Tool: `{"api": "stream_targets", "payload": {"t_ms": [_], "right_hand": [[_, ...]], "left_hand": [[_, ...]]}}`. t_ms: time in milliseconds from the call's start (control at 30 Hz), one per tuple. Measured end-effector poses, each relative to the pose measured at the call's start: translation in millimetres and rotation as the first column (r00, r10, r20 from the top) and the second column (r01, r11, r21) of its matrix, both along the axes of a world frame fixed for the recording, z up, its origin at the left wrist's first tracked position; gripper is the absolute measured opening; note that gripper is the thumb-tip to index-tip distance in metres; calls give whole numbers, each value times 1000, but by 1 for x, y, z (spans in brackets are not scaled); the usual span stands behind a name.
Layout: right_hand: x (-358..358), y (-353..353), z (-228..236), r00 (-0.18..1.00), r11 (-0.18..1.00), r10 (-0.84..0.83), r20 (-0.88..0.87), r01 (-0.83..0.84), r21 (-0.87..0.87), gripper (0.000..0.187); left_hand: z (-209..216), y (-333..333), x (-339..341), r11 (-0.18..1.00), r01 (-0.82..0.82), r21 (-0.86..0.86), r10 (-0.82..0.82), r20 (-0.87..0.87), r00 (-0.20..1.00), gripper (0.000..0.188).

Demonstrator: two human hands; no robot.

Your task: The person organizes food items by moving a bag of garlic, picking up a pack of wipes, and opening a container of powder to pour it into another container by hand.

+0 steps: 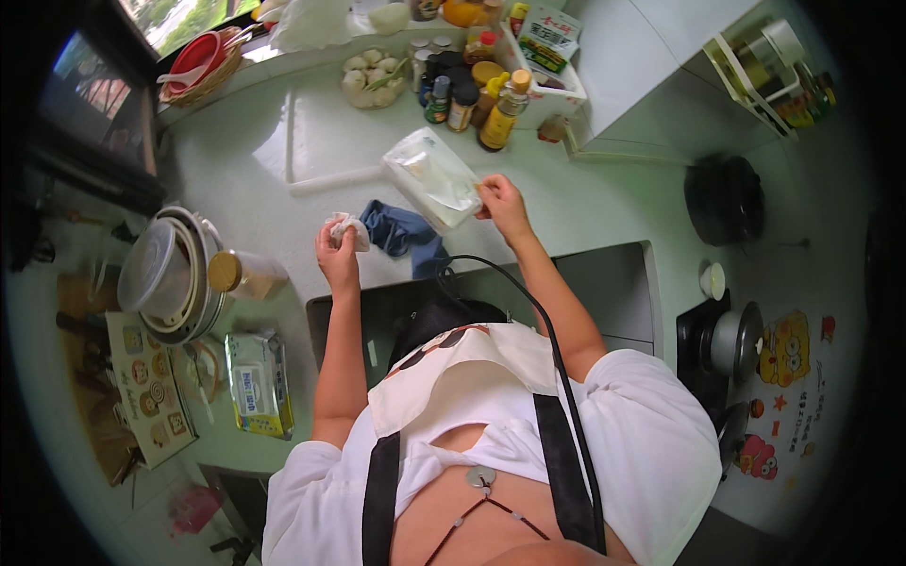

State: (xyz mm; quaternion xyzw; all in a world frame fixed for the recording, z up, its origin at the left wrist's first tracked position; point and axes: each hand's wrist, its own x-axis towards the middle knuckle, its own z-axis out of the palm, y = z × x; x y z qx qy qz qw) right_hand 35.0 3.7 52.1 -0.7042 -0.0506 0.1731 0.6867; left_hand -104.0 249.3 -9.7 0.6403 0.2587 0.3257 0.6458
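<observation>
My left hand (338,259) is closed around a crumpled white wipe (349,232) above the counter near the sink edge. With its fingers pinched on one corner, my right hand (504,206) holds up a pale, glossy, rectangular plastic container (430,177), partly see-through and tilted. What is inside the container, if anything, I cannot make out. Between my hands a blue cloth (401,231) lies bunched on the counter (255,179), one end hanging toward the sink (630,283).
Sauce bottles (507,108) and a bowl of garlic (374,79) stand at the back. To the left are stacked bowls (177,274), a wooden-lidded jar (247,274) and a wipes pack (257,385). A black cable (557,363) crosses before me. A pot (736,340) sits far right.
</observation>
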Motion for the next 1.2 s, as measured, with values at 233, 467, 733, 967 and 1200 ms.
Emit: {"api": "stream_targets", "payload": {"t_ms": [233, 467, 733, 967, 1200], "right_hand": [[27, -141, -28, 946, 930, -315, -74, 292, -222, 10], [86, -201, -54, 960, 925, -277, -42, 255, -281, 12], [130, -208, -43, 998, 906, -53, 36, 63, -418, 29], [200, -178, -70, 956, 968, -7, 295, 81, -239, 28], [235, -154, -78, 994, 979, -26, 106, 47, -198, 35]], "left_hand": [[8, -85, 49, 962, 258, -85, -259, 1, 966, 21], [2, -165, 95, 929, 366, -62, -371, -167, 913, 21], [-11, -242, 127, 905, 423, 44, -392, -297, 871, 21], [0, -274, 134, 899, 417, 130, -344, -378, 859, 21], [16, -288, 133, 907, 388, 164, -304, -383, 872, 23]]}}
